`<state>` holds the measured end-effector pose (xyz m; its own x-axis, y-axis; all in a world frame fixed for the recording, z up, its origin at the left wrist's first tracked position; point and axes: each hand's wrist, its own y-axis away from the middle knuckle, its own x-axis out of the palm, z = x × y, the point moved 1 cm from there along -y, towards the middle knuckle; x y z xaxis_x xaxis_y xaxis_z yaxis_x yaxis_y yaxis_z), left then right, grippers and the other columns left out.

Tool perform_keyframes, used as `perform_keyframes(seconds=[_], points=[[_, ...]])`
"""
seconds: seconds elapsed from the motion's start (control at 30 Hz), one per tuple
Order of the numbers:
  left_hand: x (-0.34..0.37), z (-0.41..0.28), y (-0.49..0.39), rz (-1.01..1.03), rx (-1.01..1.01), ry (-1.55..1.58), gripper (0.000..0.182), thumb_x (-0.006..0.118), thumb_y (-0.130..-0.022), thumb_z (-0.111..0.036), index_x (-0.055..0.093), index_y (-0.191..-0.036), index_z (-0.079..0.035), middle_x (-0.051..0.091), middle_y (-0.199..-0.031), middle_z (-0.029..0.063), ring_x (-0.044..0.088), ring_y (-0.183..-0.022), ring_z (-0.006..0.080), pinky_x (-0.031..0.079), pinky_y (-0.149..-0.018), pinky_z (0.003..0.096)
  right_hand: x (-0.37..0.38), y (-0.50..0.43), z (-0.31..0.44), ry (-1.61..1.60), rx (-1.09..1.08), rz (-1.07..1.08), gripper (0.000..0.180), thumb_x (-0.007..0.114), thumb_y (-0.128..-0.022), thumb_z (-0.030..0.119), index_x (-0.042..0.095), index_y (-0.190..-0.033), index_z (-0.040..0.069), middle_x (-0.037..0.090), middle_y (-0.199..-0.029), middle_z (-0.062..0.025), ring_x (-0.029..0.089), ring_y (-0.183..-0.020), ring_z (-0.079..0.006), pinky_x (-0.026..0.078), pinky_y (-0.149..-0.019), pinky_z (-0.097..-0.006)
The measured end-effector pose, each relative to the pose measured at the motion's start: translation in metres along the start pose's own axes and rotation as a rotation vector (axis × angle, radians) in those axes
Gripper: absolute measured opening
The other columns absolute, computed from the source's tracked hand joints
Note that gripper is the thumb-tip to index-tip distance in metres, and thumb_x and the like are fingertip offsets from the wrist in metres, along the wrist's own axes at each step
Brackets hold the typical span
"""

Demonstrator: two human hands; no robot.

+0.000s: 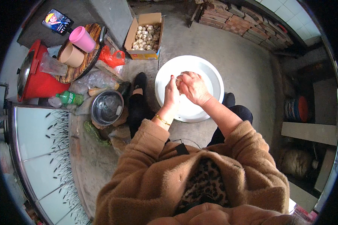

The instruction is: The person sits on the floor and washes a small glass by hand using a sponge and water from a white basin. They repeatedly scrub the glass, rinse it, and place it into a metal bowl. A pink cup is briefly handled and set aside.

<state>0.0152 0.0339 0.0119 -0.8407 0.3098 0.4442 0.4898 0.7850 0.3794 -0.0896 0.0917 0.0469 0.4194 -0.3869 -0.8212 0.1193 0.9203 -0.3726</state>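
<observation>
A white basin stands on the floor between the person's feet, with a pale, shiny inside that looks like it holds water. My left hand and my right hand are pressed together above it. Between them is a small, pale brownish thing, mostly hidden by the fingers; what it is cannot be told. The right hand's fingers curl over it from the right, while the left hand supports it from the left. A gold-coloured bangle sits on the left wrist.
Behind the basin stands a cardboard box of garlic bulbs. A metal bowl lies left, near a green gourd-like vegetable, plastic bags and a green bottle. Cups stand on a round stool. Bricks are stacked at the back right.
</observation>
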Motion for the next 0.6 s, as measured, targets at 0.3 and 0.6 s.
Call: perform_keyframes(seconds=[0.3,0.6], points=[[-0.001,0.01,-0.004,0.036,0.033,-0.128,0.025,0.044,-0.093,-0.026,0.058,-0.088,-0.007,0.059,-0.082,0.0035,0.057,-0.072,0.0116,0.045,-0.061,0.0254,-0.003,-0.014,-0.005,-0.063,0.346,0.209,0.024,0.056,-0.081,0.017,0.058,-0.096,-0.001,0.063,-0.089,-0.0221,0.063,-0.084,-0.0392,0.05,-0.077,-0.046],[-0.002,0.002,-0.008,0.052,-0.01,-0.146,0.024,0.051,-0.09,-0.024,0.057,-0.078,-0.005,0.055,-0.066,0.0034,0.053,-0.051,0.0138,0.047,-0.052,0.0293,0.021,-0.015,-0.067,-0.339,0.384,0.19,0.026,0.045,-0.087,0.018,0.063,-0.089,-0.001,0.065,-0.087,-0.0198,0.062,-0.089,-0.0362,0.049,-0.081,-0.0438]])
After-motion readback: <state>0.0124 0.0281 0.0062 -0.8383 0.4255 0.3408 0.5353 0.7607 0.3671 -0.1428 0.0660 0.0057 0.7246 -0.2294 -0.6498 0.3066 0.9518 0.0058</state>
